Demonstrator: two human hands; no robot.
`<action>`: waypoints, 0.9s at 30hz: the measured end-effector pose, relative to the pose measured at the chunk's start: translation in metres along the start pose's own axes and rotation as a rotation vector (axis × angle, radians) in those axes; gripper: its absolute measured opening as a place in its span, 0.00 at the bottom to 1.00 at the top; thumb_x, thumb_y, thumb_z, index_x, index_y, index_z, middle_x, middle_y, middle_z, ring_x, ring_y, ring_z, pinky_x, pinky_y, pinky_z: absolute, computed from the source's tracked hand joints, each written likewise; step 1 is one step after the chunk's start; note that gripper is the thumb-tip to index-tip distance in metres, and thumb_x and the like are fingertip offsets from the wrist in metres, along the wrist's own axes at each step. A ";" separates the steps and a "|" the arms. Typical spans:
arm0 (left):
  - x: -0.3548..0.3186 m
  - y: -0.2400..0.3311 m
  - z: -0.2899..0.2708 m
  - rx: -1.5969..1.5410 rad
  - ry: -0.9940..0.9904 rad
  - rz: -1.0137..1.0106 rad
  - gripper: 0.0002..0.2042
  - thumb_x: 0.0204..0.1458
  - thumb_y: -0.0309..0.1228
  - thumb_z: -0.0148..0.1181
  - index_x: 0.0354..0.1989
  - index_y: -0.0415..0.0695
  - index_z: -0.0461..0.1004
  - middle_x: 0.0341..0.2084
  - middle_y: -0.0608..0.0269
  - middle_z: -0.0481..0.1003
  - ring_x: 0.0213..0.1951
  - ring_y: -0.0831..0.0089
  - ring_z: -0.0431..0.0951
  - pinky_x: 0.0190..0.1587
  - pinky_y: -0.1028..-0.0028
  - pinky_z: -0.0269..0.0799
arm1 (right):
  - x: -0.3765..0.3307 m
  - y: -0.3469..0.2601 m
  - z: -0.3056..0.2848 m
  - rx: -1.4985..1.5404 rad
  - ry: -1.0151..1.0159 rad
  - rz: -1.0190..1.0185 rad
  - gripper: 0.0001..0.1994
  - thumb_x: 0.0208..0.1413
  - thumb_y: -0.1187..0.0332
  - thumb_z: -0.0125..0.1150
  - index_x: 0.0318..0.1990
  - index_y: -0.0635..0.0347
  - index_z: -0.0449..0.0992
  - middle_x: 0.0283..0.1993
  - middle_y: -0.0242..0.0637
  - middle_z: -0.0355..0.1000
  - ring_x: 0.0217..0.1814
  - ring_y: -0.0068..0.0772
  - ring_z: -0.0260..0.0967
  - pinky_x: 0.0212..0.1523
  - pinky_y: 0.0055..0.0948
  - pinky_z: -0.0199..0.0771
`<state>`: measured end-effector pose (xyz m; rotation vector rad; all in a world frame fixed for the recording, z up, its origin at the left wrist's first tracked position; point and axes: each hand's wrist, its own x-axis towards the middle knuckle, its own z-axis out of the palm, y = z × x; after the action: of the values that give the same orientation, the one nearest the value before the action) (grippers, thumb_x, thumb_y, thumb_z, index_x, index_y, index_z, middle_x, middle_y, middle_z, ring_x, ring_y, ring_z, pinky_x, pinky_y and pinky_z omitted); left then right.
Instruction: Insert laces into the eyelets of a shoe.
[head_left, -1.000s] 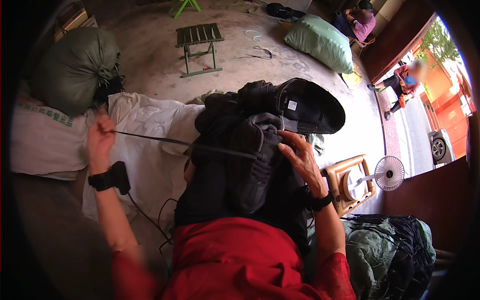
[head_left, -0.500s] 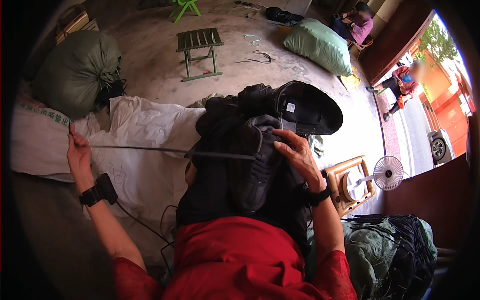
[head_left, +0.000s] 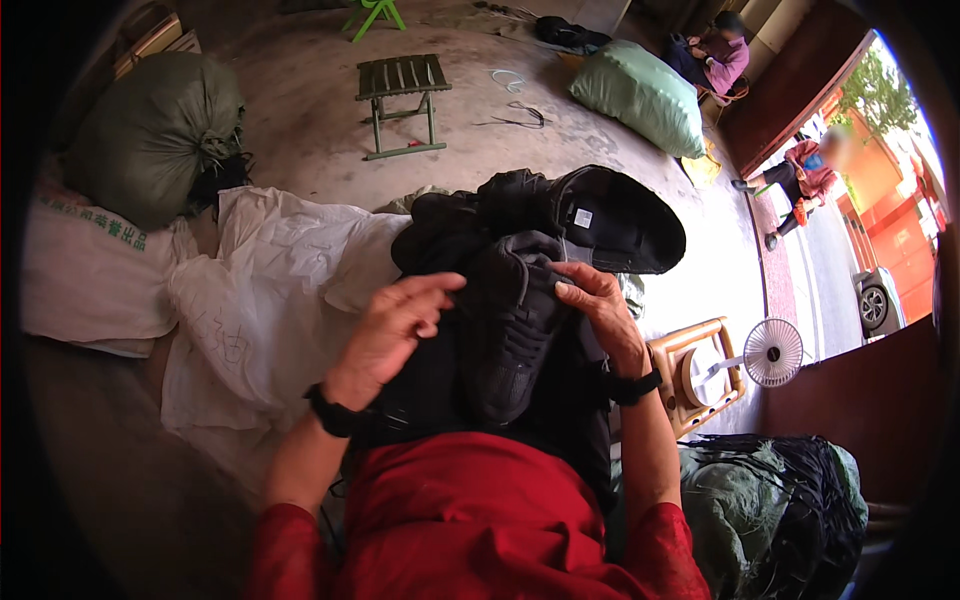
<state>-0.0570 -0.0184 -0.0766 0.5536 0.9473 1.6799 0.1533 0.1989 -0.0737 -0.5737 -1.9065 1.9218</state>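
Observation:
A black lace-up shoe [head_left: 506, 345] lies on my lap, toe toward me, with its lace threaded down the front. A loose bit of black lace [head_left: 522, 280] curves over its upper part. My right hand [head_left: 603, 308] grips the shoe's right edge near the opening between thumb and fingers. Just left of the shoe is my left hand [head_left: 400, 325], index finger stretched toward it and the other fingers loosely bent; no lace shows in it. Beyond, another black shoe [head_left: 625, 225] rests on its side, its dark inside and a small white label showing.
White sacks [head_left: 290, 290] lie to my left beside a stuffed green sack [head_left: 150, 140]. Ahead stands a folding stool [head_left: 403, 75]. A small fan [head_left: 772, 352] sits on a bamboo stool [head_left: 725, 395] at right, near a bundle of dark laces [head_left: 800, 500]. Two people sit farther off.
My left hand has come in from far left, where it held a lace stretched taut, to beside the shoe. The taut lace no longer shows. My right hand stays at the shoe.

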 end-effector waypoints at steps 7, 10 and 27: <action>0.011 -0.028 0.039 0.116 -0.053 -0.046 0.12 0.60 0.33 0.58 0.47 0.40 0.79 0.29 0.70 0.75 0.31 0.86 0.72 0.28 0.86 0.62 | -0.003 -0.003 0.002 -0.019 0.027 -0.015 0.18 0.57 0.65 0.64 0.52 0.66 0.75 0.43 0.30 0.76 0.44 0.17 0.69 0.50 0.20 0.68; 0.011 -0.025 0.047 0.187 -0.037 -0.044 0.11 0.58 0.29 0.60 0.48 0.41 0.78 0.31 0.70 0.76 0.33 0.84 0.77 0.32 0.86 0.70 | -0.002 -0.001 0.001 -0.026 0.031 -0.019 0.18 0.57 0.65 0.65 0.52 0.66 0.75 0.42 0.29 0.76 0.43 0.16 0.69 0.49 0.20 0.68; 0.027 -0.041 0.064 1.286 0.099 0.811 0.07 0.45 0.25 0.68 0.31 0.44 0.76 0.22 0.64 0.73 0.21 0.69 0.74 0.24 0.73 0.68 | -0.002 0.001 -0.001 -0.048 0.030 -0.027 0.18 0.57 0.66 0.64 0.52 0.66 0.75 0.40 0.27 0.76 0.41 0.14 0.68 0.45 0.18 0.68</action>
<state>0.0068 0.0314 -0.0755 1.9019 2.0354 1.5532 0.1558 0.1983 -0.0746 -0.5852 -1.9362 1.8453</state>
